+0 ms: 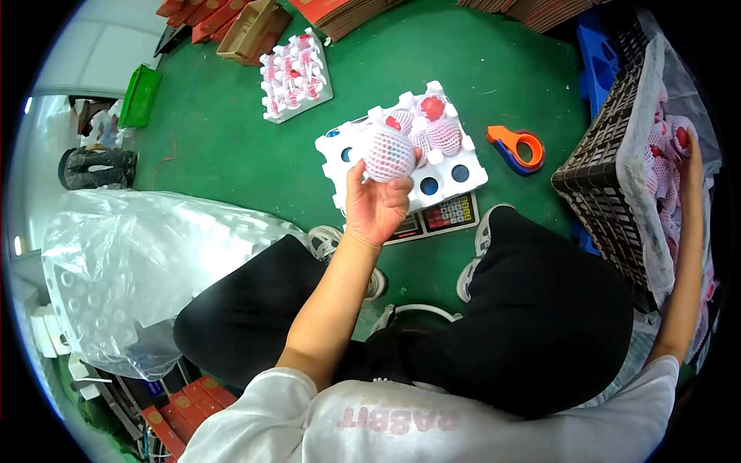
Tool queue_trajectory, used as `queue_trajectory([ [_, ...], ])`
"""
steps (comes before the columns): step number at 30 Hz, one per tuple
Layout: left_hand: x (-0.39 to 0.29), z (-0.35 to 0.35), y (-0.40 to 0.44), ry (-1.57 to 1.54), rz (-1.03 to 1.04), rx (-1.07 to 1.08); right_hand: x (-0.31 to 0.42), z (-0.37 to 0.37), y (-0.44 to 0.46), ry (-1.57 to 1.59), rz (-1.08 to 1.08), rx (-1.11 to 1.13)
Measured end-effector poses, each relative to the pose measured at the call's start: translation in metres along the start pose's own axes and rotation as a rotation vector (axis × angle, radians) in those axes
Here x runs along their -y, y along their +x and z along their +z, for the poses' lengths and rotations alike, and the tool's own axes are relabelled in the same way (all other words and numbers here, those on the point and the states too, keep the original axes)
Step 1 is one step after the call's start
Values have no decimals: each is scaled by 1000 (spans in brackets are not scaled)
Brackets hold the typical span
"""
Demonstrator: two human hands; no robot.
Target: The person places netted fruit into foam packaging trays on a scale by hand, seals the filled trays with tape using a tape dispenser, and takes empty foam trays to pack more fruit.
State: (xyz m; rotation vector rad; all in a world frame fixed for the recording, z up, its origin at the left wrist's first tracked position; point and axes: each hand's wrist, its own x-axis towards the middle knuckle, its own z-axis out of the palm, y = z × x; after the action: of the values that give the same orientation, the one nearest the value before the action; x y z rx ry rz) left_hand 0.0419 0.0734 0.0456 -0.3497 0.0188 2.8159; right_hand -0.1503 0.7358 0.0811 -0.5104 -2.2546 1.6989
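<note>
My left hand (378, 202) is closed around a fruit in a white foam net (388, 154), lifted over a white foam tray (340, 174). This tray rests on a digital scale (451, 214); several netted red fruits (444, 137) sit in its far cups, and the nearer cups show dark round hollows. At the far right, my right hand (692, 148) reaches into a lined black crate (598, 170) and grips another netted fruit (679, 133); most of its fingers are hidden. More netted fruits (661, 174) lie in that crate.
An orange and blue tape dispenser (517, 149) lies right of the scale. Another filled foam tray (297, 77) is farther back, near cardboard boxes (253, 31). Clear plastic over foam trays (154, 270) lies left. A green crate (140, 96) and a person's legs (98, 167) appear far left.
</note>
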Motion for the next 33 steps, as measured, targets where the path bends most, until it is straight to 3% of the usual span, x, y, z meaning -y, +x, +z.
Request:
queue_trajectory([
  [1, -9, -1, -3, 54, -19, 25, 3, 3, -4, -4, -16, 22],
  [3, -33, 1, -10, 354, 132, -140, 5, 11, -14, -63, -90, 63],
  [7, -106, -26, -18, 1091, 749, -538, 29, 37, -45, -175, -208, 31],
  [9, -123, -24, -16, 1432, 797, -735, 25, 38, -41, -209, -175, 14],
  [11, -117, -27, -6, 1677, 845, -718, 23, 36, -39, -204, -169, -5],
  [13, -105, -21, 1, 2405, 885, -874, 21, 34, -38, -175, -168, -17],
  [17, -94, -32, 17, 2818, 695, -1052, 20, 27, -20, 27, -1, -88],
  [19, -97, -39, 22, 3080, 927, -857, 23, 16, -21, 96, 62, 15],
  [22, -118, -74, 25, 3102, 1091, -503, 37, 19, -29, 36, 107, 1],
  [23, -124, -78, 22, 3108, 630, -501, 41, 29, -38, 46, 78, 13],
  [24, -121, -85, 21, 3055, 734, -441, 46, 36, -48, 64, 51, 24],
  [27, -114, -76, 19, 3112, 513, -417, 80, 48, -70, 190, -2, 186],
  [28, -111, -77, 16, 3122, 529, -417, 89, 63, -81, 329, -76, 42],
  [32, -90, -61, 12, 3150, 640, -670, 99, 52, -87, 491, -62, 311],
  [33, -75, -51, 12, 3036, 802, -598, 101, 52, -89, 538, -71, 329],
])
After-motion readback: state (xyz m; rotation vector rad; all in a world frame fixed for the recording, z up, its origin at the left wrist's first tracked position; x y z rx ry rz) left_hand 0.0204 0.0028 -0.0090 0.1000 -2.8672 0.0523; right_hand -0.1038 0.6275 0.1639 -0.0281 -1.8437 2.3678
